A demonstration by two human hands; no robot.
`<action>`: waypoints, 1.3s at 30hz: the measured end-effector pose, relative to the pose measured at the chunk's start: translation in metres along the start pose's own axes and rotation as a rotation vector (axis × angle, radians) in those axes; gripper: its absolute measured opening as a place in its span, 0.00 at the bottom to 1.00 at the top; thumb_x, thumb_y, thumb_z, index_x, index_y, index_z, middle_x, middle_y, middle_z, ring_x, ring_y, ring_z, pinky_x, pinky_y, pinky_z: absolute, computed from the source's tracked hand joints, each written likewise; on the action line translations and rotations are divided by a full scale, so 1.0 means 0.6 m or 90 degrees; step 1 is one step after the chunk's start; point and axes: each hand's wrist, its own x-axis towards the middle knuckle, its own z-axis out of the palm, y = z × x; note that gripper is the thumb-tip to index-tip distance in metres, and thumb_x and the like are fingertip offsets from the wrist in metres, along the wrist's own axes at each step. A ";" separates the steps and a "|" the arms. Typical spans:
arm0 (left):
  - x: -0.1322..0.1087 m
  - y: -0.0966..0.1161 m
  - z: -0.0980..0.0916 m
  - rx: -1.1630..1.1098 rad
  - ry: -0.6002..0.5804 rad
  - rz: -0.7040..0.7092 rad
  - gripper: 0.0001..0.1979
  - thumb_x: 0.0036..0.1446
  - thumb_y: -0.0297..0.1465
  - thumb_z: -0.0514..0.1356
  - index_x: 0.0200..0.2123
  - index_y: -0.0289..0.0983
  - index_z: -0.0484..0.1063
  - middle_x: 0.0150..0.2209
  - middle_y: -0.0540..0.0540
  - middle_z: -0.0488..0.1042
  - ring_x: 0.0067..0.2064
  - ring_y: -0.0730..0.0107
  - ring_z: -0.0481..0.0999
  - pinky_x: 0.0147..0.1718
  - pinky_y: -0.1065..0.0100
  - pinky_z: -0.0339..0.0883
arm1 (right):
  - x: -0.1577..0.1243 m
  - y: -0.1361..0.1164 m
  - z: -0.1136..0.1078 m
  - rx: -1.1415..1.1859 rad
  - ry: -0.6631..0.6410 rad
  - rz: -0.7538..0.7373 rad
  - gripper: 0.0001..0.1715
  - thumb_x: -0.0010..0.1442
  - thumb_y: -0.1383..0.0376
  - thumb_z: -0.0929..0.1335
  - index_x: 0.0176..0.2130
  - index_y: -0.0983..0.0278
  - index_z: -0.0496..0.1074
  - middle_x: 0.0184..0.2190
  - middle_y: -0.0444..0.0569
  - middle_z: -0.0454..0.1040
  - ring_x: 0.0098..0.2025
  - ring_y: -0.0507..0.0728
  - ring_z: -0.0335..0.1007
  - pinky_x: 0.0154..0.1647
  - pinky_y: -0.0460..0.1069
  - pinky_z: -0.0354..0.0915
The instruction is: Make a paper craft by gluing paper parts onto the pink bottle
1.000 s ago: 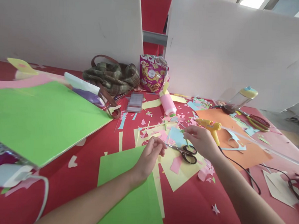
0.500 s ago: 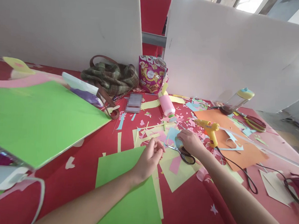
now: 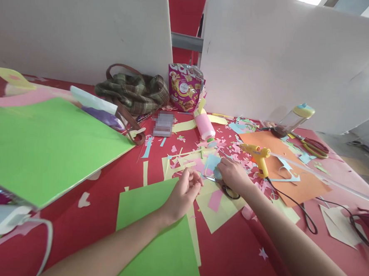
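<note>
Left hand (image 3: pixel 182 195), right hand (image 3: pixel 234 174) bare; 2 slim forearms (image 3: pixel 118 250) bare.

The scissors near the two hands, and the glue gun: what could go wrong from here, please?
The scissors lie pointing towards the left hand, so a slip might nick that hand. The yellow glue gun lies close to the right hand and could burn it if hot, which the picture cannot show. Its black cord runs beside the right forearm, so a sweep of the arm might snag it and drag the gun.
</note>
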 end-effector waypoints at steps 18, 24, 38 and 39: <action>-0.003 0.009 0.001 -0.032 -0.016 -0.017 0.04 0.53 0.27 0.47 0.31 0.40 0.51 0.30 0.52 0.59 0.26 0.78 0.59 0.27 0.71 0.56 | 0.002 0.010 0.005 0.084 -0.015 0.033 0.14 0.49 0.76 0.59 0.30 0.65 0.71 0.28 0.49 0.65 0.32 0.53 0.60 0.29 0.44 0.54; -0.003 0.008 0.002 -0.030 -0.013 -0.017 0.04 0.54 0.26 0.47 0.31 0.40 0.51 0.31 0.52 0.59 0.26 0.78 0.59 0.26 0.71 0.56 | 0.004 0.006 0.000 0.121 -0.005 0.066 0.17 0.52 0.75 0.57 0.31 0.66 0.72 0.27 0.49 0.66 0.32 0.52 0.61 0.30 0.44 0.54; -0.003 0.007 0.003 -0.036 -0.010 -0.022 0.05 0.53 0.27 0.48 0.31 0.39 0.51 0.31 0.51 0.59 0.26 0.78 0.59 0.26 0.72 0.56 | 0.008 0.009 -0.004 0.148 -0.018 0.066 0.17 0.46 0.78 0.58 0.27 0.66 0.72 0.25 0.48 0.66 0.27 0.51 0.60 0.25 0.43 0.52; -0.003 0.007 0.003 -0.038 -0.012 -0.021 0.05 0.53 0.27 0.48 0.31 0.40 0.51 0.31 0.52 0.59 0.26 0.78 0.59 0.26 0.72 0.56 | 0.008 0.008 -0.003 0.149 -0.015 0.072 0.17 0.46 0.78 0.58 0.26 0.66 0.72 0.25 0.49 0.66 0.27 0.51 0.60 0.25 0.43 0.52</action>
